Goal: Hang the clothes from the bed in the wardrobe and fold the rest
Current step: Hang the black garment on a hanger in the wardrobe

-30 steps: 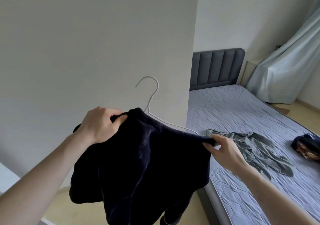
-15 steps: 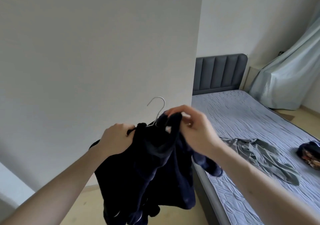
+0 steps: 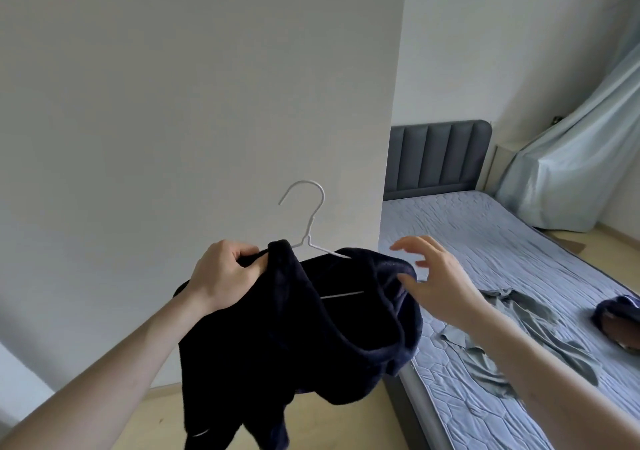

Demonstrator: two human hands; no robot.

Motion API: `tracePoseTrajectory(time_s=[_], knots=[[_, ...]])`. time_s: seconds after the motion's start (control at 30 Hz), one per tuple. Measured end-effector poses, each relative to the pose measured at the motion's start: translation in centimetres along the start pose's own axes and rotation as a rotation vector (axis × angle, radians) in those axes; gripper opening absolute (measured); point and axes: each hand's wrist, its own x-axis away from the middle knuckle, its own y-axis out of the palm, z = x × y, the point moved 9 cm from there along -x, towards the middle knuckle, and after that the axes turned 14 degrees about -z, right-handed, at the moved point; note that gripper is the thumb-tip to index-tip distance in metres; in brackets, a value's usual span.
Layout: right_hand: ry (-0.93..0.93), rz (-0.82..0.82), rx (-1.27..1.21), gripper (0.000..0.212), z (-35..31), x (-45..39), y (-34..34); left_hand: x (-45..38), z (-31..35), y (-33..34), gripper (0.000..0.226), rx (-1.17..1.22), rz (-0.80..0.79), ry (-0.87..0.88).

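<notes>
Fingers [image 3: 408, 247] of the right hand [image 3: 438, 283] had let go and spread wide, while the left hand [image 3: 221, 274] kept its pinch.

Half a second before, the right hand was bunched on the collar of the dark navy fleece garment [image 3: 298, 338] beside the thin white wire hanger [image 3: 308, 228]; now it hovered open just beside the fabric, holding nothing. The left hand gripped the garment's shoulder over the hanger's end, carrying both in the air beside the grey upholstered bed [image 3: 485, 241]. The garment looked seated on the hanger, so the trip to the wardrobe seemed next. A crumpled grey-green garment [image 3: 526, 338] and a dark bundle [image 3: 620, 318] lay on the mattress, not yet handled.
</notes>
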Motion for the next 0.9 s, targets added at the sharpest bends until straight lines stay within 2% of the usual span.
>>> tracePoseTrajectory(time_s=[0.1, 0.2, 0.37, 0.5, 0.63, 0.7, 0.9], knots=[[0.121, -0.136, 0.052, 0.038, 2.2, -0.6, 1.2, -0.1, 0.9, 0.1, 0.058, -0.031, -0.015, 0.016], [0.1, -0.198, -0.001, 0.012, 1.5, -1.1, 3.1, 0.2, 1.4, 0.3, 0.055, -0.038, -0.003, 0.02], [0.018, -0.129, -0.02, 0.015, -0.5, -1.6, 3.8, 1.0, 1.0, 0.7, 0.046, -0.025, -0.007, -0.004], [-0.049, -0.203, 0.009, 0.02, -2.7, -2.8, 5.3, 1.5, 1.6, 2.0, 0.032, -0.039, 0.0, -0.023], [-0.102, -0.294, -0.011, 0.024, -4.0, -4.8, 6.6, 1.7, 2.1, 2.6, 0.028, -0.068, 0.082, -0.063], [-0.144, -0.369, -0.049, 0.027, -5.3, -5.8, 8.1, 1.8, 2.5, 3.2, 0.026, -0.097, 0.085, -0.081], [-0.215, -0.462, -0.183, 0.027, -7.9, -8.2, 12.1, 2.6, 2.3, 3.7, 0.027, -0.15, 0.1, -0.162]])
